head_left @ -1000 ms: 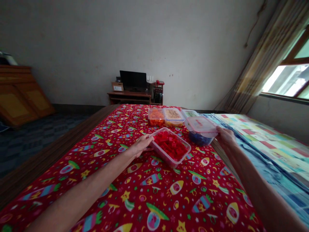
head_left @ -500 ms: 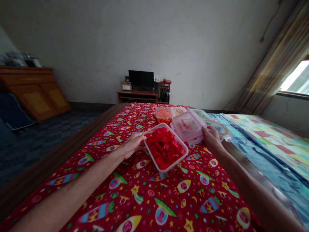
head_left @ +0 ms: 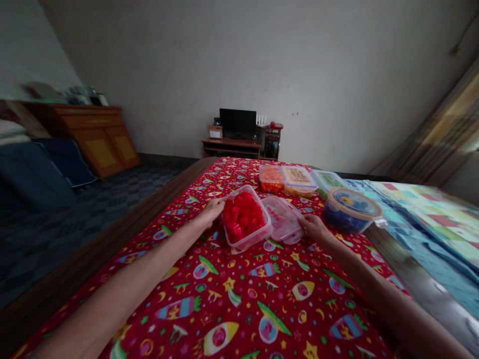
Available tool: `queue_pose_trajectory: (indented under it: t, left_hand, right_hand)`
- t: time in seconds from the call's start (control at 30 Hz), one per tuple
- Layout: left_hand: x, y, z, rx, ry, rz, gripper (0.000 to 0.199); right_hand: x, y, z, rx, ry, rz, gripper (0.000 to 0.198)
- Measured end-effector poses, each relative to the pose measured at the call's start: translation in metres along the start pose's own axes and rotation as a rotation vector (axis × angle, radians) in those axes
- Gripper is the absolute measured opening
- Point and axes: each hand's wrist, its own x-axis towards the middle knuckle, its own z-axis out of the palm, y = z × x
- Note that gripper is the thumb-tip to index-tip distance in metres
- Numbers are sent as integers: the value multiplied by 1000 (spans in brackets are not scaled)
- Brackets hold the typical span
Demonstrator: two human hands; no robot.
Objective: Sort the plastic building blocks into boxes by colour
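My left hand (head_left: pixel 214 210) grips the left rim of a clear plastic container (head_left: pixel 258 238) heaped with small red pieces (head_left: pixel 243 214). The container looks slightly tilted above the patterned red cloth. In my right hand (head_left: pixel 312 227) is the right edge of a translucent lid (head_left: pixel 282 219), held low over the cloth. The lid's left edge lies against or just behind the container; whether they touch I cannot tell. A round container (head_left: pixel 352 209) with an orange-rimmed lid and blue contents stands just right of my right hand.
Behind stand lidded boxes: one with orange pieces (head_left: pixel 271 178), one with a pale lid and yellowish contents (head_left: pixel 299 179), one with green contents (head_left: pixel 327 182). A bed (head_left: pixel 422 214) borders the table on the right. A monitor (head_left: pixel 238 123) stands by the far wall.
The lid has come down from its raised position towards the cloth, closer to the container. The container has shifted left across the cloth. My view has turned left.
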Motion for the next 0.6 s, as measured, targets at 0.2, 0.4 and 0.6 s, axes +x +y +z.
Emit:
queue_pose_trajectory:
  t: [0.2, 0.4, 0.6]
  left_hand:
    - [4, 0, 3, -14, 55, -33, 8]
    - [11, -1, 12, -151, 82, -73, 9]
    - [16, 1, 3, -363, 66, -84, 19]
  right_hand:
    - [-11, -38, -11, -617, 130, -389, 27]
    - [-26, -85, 61, -304, -264, -475, 54]
    - [-15, -108, 103, -324, -231, -442, 57]
